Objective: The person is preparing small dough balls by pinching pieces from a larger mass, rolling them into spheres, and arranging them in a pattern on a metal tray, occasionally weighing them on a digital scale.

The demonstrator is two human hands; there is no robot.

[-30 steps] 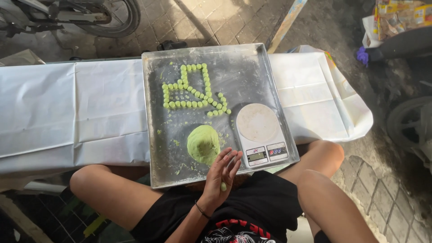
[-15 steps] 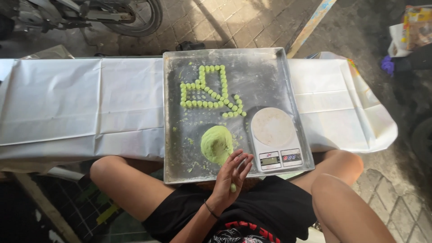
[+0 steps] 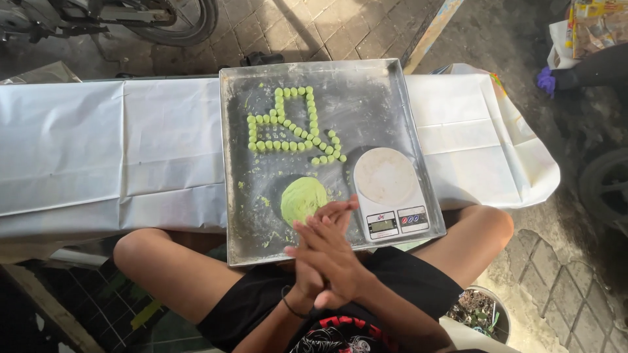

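Palms pressed flat together, left hand (image 3: 314,258) over right hand (image 3: 340,274).

— How many things are on my lap just now?

— One square grey metal tray (image 3: 392,85), and on it one large flattened lump of green dough (image 3: 303,199) and one white digital kitchen scale with a round plate (image 3: 387,189).

— And the small green dough balls (image 3: 288,145)?

— Roughly three dozen, set in lines; too small for me to count exactly.

— Hands?

— Two, my left hand (image 3: 314,255) and my right hand (image 3: 337,261), pressed palm to palm. One white sheet covers the tabletop (image 3: 98,144).
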